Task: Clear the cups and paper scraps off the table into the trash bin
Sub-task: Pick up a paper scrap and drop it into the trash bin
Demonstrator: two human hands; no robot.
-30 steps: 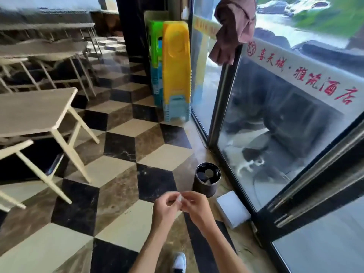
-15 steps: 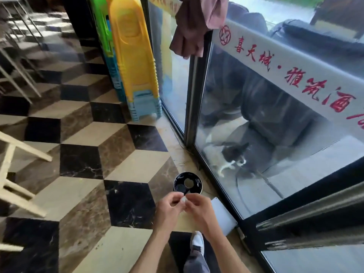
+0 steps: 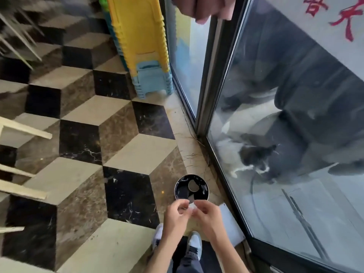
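Note:
A small round black trash bin (image 3: 178, 191) stands on the floor by the glass wall, seen from above, with a cup and scraps inside. Just in front of its near rim, my left hand (image 3: 176, 216) and my right hand (image 3: 206, 216) are pressed together, both pinching a small white paper scrap (image 3: 192, 205) between the fingertips. The scrap sits at the bin's near edge, above floor level. My forearms come up from the bottom of the frame.
A white flat box (image 3: 231, 223) lies on the floor right of my hands. The glass wall (image 3: 285, 119) runs along the right, a cat (image 3: 254, 158) behind it. Stacked yellow and blue plastic stools (image 3: 141, 42) stand ahead. Pale table legs (image 3: 23, 129) jut in at left.
I have walked up to the bin; it now lies directly in front of my hands. Both hands stayed joined on the paper scrap throughout.

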